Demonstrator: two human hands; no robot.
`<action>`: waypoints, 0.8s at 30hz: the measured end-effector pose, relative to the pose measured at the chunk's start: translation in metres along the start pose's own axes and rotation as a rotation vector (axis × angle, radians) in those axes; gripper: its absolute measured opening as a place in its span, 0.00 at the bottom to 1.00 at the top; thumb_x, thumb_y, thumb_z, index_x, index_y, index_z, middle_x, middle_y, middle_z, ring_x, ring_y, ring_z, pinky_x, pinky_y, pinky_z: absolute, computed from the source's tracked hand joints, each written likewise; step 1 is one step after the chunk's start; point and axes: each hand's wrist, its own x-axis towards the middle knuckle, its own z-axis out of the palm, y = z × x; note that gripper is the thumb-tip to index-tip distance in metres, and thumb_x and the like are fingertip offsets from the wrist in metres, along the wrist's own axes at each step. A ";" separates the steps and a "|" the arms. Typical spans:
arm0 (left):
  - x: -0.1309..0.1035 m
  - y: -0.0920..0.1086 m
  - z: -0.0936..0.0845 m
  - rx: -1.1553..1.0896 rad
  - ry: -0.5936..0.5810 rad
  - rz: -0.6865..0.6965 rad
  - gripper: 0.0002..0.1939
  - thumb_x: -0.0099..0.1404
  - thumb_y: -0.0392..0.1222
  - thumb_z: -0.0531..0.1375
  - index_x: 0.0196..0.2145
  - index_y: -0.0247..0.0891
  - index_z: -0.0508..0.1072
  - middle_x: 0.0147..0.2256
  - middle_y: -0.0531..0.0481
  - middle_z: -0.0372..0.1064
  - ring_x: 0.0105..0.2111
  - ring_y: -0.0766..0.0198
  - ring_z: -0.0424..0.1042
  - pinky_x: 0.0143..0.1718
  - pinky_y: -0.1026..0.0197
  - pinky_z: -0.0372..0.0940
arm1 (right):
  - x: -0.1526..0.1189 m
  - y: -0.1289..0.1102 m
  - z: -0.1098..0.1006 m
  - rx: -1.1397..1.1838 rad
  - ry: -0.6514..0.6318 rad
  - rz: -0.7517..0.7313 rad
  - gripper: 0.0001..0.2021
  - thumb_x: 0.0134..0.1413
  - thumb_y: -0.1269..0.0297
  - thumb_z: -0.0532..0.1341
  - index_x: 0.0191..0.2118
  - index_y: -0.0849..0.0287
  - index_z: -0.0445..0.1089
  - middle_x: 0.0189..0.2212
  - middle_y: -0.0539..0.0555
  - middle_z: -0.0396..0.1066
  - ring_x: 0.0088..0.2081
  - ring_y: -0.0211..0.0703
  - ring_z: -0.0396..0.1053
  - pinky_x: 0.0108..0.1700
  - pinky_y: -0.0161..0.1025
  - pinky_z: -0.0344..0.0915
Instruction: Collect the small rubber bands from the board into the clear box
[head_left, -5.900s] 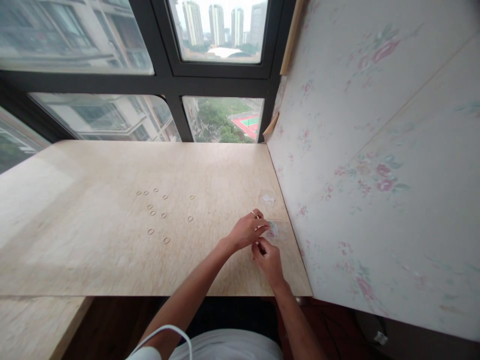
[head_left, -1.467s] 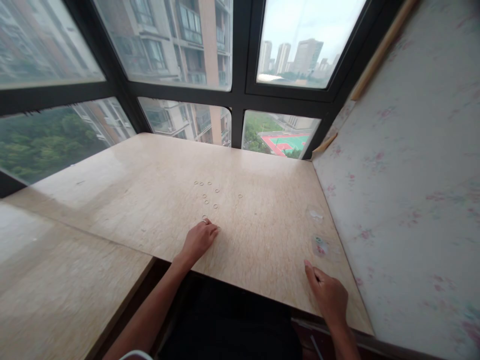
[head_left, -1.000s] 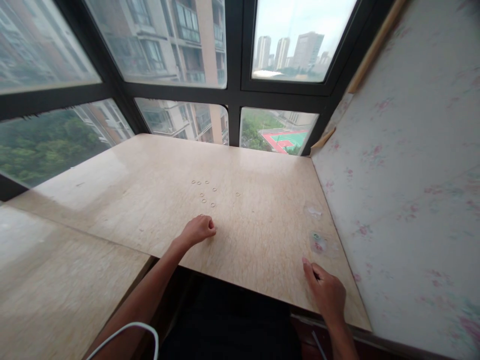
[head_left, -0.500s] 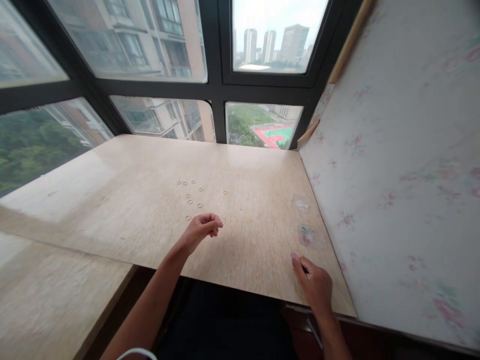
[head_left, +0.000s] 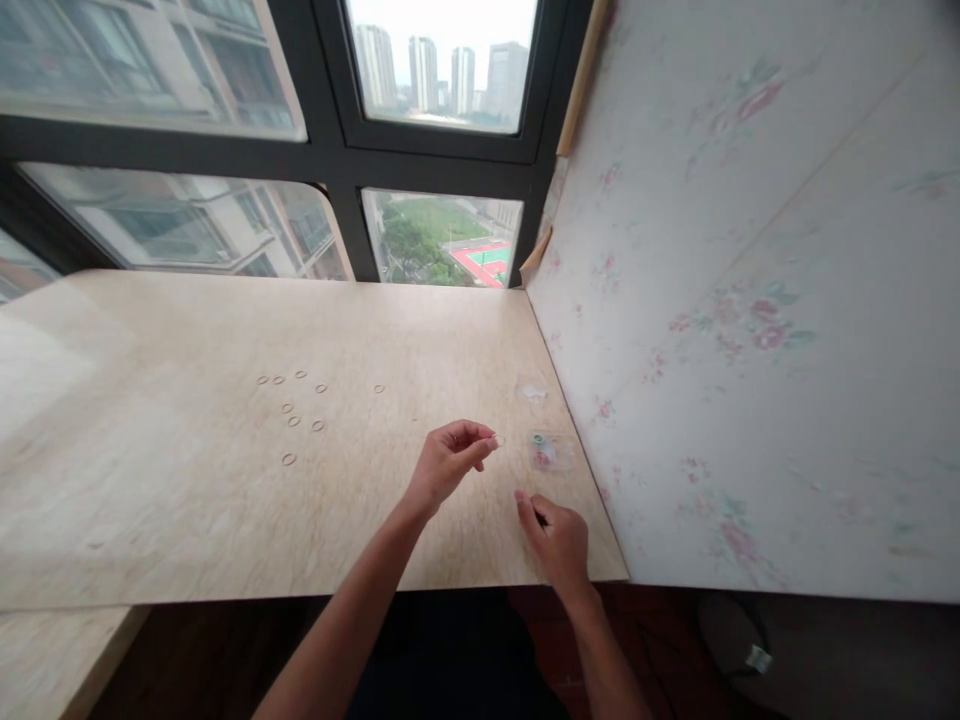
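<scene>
Between thumb and fingertips, my left hand [head_left: 453, 462] pinches a thin pale ring [head_left: 502, 441] above the surface. To its right and nearer to me, my right hand [head_left: 561, 540] is curled closed, resting low over the surface; whatever it may hold is hidden by the fingers. Just beyond the right hand lies a clear plastic packet [head_left: 561, 455] with a small green ring [head_left: 538, 440] and something reddish in it. More thin rings [head_left: 318, 426] lie scattered flat to the left, several of them, with a lone ring [head_left: 379, 389] apart from the group.
Behind the packet lies another clear plastic piece [head_left: 532, 391] with something white. A marble-patterned ledge [head_left: 202, 520] carries everything. Dark-framed windows [head_left: 442, 165] close off its far side, and a floral-papered wall [head_left: 675, 420] rises along the right.
The view has turned to the right. My left hand, with the ring still pinched, has come closer to the packet and to my right hand, which stays curled near the packet.
</scene>
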 end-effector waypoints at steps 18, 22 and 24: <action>0.072 -0.030 0.093 0.734 -0.182 0.288 0.09 0.60 0.38 0.59 0.37 0.37 0.78 0.35 0.45 0.67 0.34 0.62 0.68 0.39 0.59 0.63 | 0.000 0.000 -0.006 0.166 -0.027 0.033 0.26 0.62 0.53 0.49 0.15 0.59 0.63 0.12 0.48 0.60 0.17 0.32 0.56 0.24 0.34 0.47; 0.065 -0.035 0.069 0.658 -0.131 0.323 0.11 0.61 0.39 0.58 0.40 0.37 0.77 0.35 0.47 0.68 0.28 0.66 0.65 0.37 0.60 0.63 | -0.001 0.003 -0.005 0.176 -0.030 0.029 0.26 0.62 0.53 0.50 0.15 0.60 0.62 0.11 0.46 0.57 0.17 0.32 0.53 0.24 0.33 0.47; 0.057 -0.037 0.045 0.637 -0.094 0.334 0.11 0.62 0.39 0.57 0.40 0.38 0.76 0.35 0.48 0.68 0.26 0.68 0.63 0.35 0.61 0.62 | -0.002 0.004 -0.004 0.184 -0.038 0.024 0.26 0.62 0.53 0.50 0.15 0.60 0.61 0.12 0.46 0.56 0.17 0.32 0.54 0.24 0.32 0.48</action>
